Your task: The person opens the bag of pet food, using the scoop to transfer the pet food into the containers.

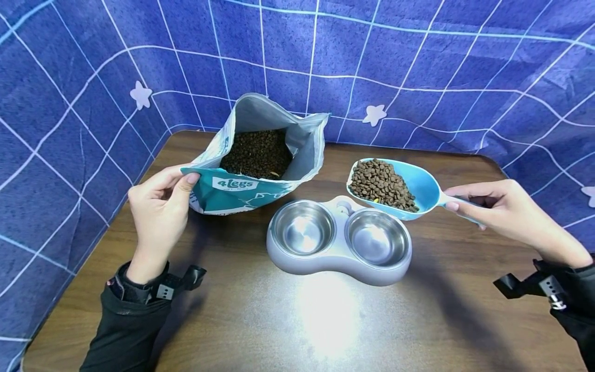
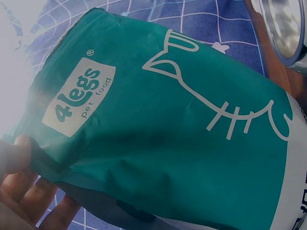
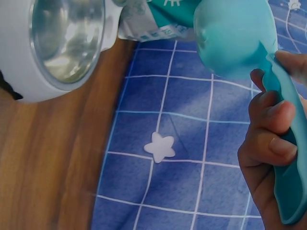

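Clearly, the left hand [image 1: 160,204] pinches the near left corner of a teal-and-white pet-food bag [image 1: 241,199] with a silvery lining, thumb on the printed front and fingers behind it. The bag leans with its mouth wide open, to the right of that hand, and small dark brown pellets [image 1: 260,152] show inside; whether its base touches the bench [image 1: 232,315], brown and wood-grained, I cannot tell.

On the other side, the right hand [image 1: 499,206] grips the handle of a light-blue plastic scoop [image 1: 425,186], the fingers curled round it as the right wrist view shows. The scoop's bowl points left from that hand, toward the bag but apart from it, and carries a heap of brown kibble [image 1: 381,186] gathered at its far left end.

Between the hands and nearer the person, a pale grey double feeder [image 1: 337,261] sits on the bench with two round steel bowls, the left one [image 1: 304,227] near the bag and the right one [image 1: 376,237] near the scoop.
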Demonstrator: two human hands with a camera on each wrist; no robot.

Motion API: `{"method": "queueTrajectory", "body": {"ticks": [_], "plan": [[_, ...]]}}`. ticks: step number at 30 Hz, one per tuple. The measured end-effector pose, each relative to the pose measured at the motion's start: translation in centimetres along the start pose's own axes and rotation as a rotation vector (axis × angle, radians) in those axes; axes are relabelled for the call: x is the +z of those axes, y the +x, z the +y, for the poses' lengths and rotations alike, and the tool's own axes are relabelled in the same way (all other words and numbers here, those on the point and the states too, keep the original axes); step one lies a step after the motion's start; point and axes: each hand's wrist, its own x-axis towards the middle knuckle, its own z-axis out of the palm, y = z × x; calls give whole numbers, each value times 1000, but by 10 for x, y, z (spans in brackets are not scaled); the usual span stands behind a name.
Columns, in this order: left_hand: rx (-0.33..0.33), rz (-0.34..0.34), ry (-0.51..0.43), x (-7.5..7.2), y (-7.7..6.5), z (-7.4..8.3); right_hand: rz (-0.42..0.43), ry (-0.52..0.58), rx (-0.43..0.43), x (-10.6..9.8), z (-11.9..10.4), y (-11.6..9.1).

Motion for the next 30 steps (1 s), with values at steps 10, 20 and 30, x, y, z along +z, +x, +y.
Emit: {"method": "queueTrajectory", "body": {"ticks": [10,20,30], "plan": [[1,2,-18,0,0,-1,22,0,31,4,15,-10],[0,3,-31,1,-1,1,17,-2,61,4,30,-20],[3,13,-40,1,0,0,23,2,100,5,41,-28]]}}
